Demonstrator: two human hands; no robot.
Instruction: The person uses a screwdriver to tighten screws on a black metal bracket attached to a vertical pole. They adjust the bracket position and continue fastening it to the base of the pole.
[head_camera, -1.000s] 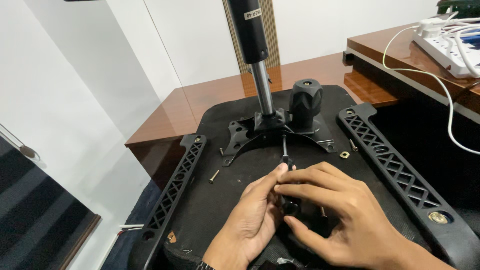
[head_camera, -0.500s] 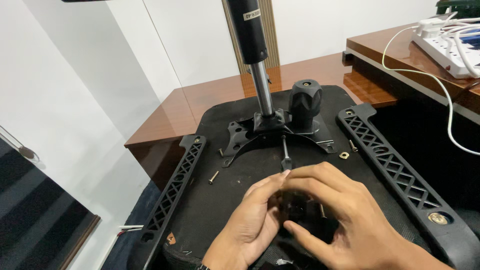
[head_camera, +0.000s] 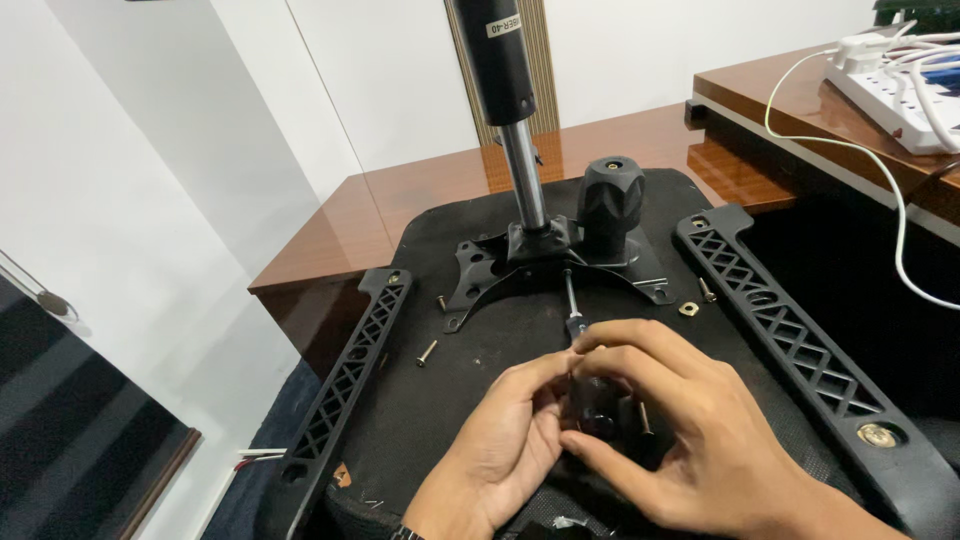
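An upturned black chair seat (head_camera: 480, 400) lies before me, its metal mechanism plate (head_camera: 540, 262) and gas cylinder (head_camera: 505, 90) sticking up. A black tension knob (head_camera: 610, 200) stands beside the cylinder. My left hand (head_camera: 495, 455) and my right hand (head_camera: 680, 430) are cupped together around the black handle of a screwdriver (head_camera: 596, 412). Its metal shaft (head_camera: 571, 300) points away from me toward the plate. Both hands grip the handle; the fingers hide most of it.
Two black armrest brackets (head_camera: 345, 385) (head_camera: 800, 340) flank the seat. Loose screws (head_camera: 427, 352) (head_camera: 706, 290) and a brass nut (head_camera: 687, 310) lie on the seat. A wooden desk (head_camera: 420, 190) is behind, with a white power strip and cables (head_camera: 890, 80) at right.
My hands have stayed on the screwdriver handle; the fingers shifted slightly around it. Nothing else has moved.
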